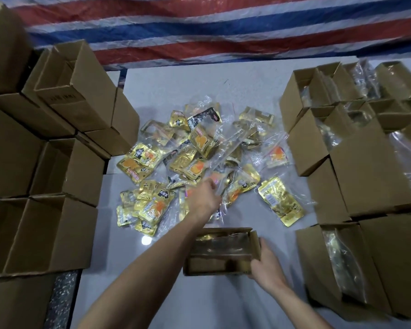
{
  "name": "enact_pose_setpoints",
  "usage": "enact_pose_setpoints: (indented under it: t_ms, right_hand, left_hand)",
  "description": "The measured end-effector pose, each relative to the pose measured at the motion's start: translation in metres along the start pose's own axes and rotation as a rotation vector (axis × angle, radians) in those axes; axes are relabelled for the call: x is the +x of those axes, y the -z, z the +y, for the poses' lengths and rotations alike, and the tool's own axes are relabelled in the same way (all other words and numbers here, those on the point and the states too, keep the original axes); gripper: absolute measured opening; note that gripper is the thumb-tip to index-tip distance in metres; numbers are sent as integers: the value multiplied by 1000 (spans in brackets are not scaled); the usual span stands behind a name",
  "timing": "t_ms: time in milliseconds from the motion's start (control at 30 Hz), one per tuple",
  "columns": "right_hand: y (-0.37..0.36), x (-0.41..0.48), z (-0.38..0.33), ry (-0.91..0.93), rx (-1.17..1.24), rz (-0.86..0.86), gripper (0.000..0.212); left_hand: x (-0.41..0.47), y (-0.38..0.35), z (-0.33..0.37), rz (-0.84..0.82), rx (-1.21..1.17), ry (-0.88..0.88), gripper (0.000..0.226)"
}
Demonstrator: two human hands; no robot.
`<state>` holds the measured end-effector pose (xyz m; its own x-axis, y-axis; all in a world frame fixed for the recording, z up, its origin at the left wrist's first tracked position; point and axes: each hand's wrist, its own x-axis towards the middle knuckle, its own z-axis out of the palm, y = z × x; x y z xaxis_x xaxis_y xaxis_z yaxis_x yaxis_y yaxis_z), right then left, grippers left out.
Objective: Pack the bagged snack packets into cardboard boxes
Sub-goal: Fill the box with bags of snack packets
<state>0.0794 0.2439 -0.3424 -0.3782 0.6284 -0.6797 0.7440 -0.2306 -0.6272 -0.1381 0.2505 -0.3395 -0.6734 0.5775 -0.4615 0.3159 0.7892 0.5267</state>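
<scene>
A heap of clear bags holding gold snack packets (195,153) lies in the middle of the white table (166,91). My left hand (204,198) reaches into the near side of the heap and grips a clear bag of packets (237,184) by its edge. Right in front of me stands a small open cardboard box (220,254) with gold packets inside. My right hand (267,264) holds that box at its right end, fingers curled round the flap.
Stacks of open brown boxes (64,167) line the left side. On the right stand more boxes (337,143), several with bagged packets in them. One loose gold packet (280,200) lies right of the heap. A striped tarp (223,27) hangs behind the table.
</scene>
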Motion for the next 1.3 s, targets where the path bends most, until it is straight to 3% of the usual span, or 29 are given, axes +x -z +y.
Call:
enact_pose_setpoints:
  t_ms: [133, 267, 333, 467, 633, 900, 1200, 1300]
  right_hand:
    - [3, 0, -2, 18, -85, -13, 41]
    - [4, 0, -4, 19, -101, -30, 45]
    - [4, -1, -5, 22, -108, -26, 45]
    - [4, -2, -6, 24, -121, -31, 50]
    - [4, -1, -4, 23, -112, -38, 49]
    - [1, 5, 5, 19, -95, -30, 49]
    - [-1, 5, 15, 50, -67, -13, 40]
    - [-2, 1, 16, 50, -78, -7, 41]
  left_hand:
    - [21, -22, -6, 54, 278, -3, 55]
    - [31, -30, -19, 128, 337, -100, 37]
    - [34, -28, -24, 183, 273, -98, 25]
    - [35, -10, -24, 271, 105, -73, 30]
    - [24, 18, -33, 405, -21, -299, 22]
    - [-23, 70, -41, 349, -484, -314, 12]
    - [-65, 101, -40, 304, -727, -376, 9]
    - [-75, 106, -42, 303, -684, -406, 15]
